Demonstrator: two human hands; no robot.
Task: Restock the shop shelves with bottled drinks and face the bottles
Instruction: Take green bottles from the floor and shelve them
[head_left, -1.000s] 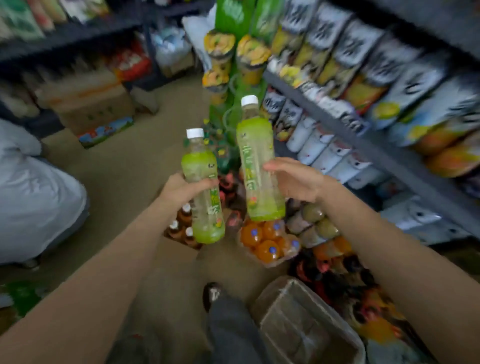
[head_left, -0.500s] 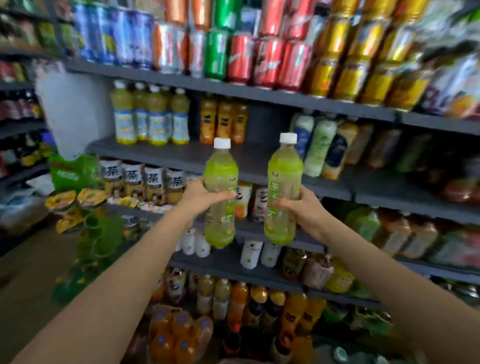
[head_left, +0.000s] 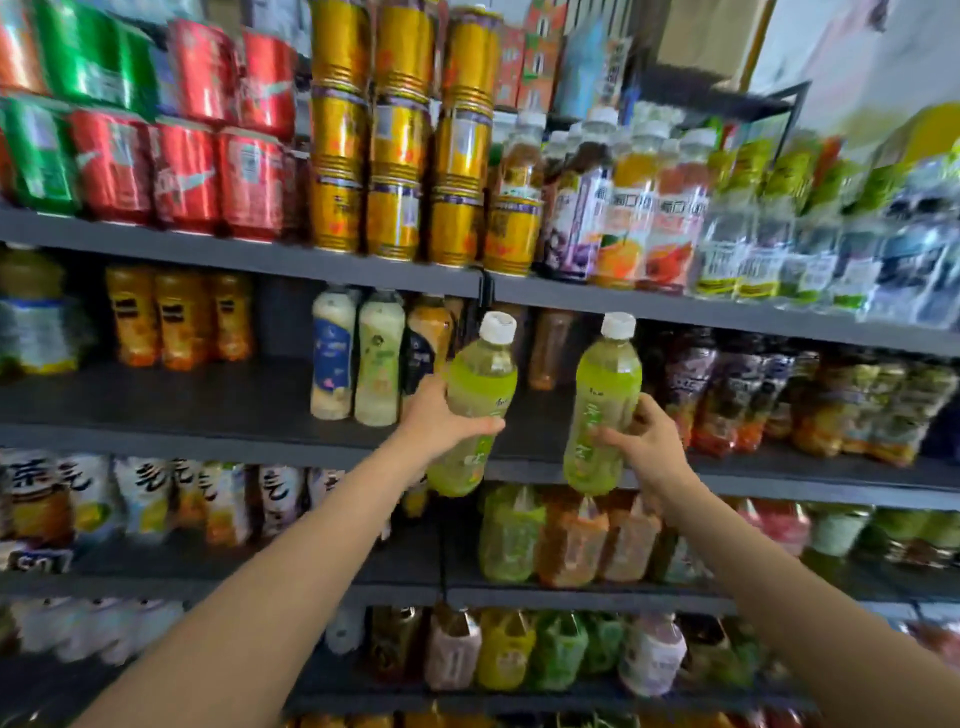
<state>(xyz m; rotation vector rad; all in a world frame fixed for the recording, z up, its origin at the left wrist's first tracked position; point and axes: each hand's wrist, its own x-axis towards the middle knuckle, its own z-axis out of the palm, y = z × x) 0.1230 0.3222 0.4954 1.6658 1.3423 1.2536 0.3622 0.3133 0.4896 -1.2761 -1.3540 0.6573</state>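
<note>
I hold two green drink bottles with white caps up in front of the grey shop shelves. My left hand (head_left: 434, 423) grips the left green bottle (head_left: 480, 387) round its middle, tilted slightly right. My right hand (head_left: 647, 441) grips the right green bottle (head_left: 605, 395) low on its side, nearly upright. Both bottles hang at the height of the middle shelf (head_left: 208, 434), before a gap (head_left: 540, 415) between the pale bottles (head_left: 358, 356) and the dark juice bottles (head_left: 737, 395).
The top shelf (head_left: 260, 257) carries red and green cans (head_left: 156, 156), stacked gold cans (head_left: 395, 156) and juice bottles (head_left: 623, 208). Orange bottles (head_left: 176, 317) stand at the middle left. Lower shelves hold tea bottles (head_left: 145, 504) and green and orange bottles (head_left: 561, 540).
My view has swung up from the floor to the shelves and moved right. Both hands have carried the green bottles up and closer to the middle shelf.
</note>
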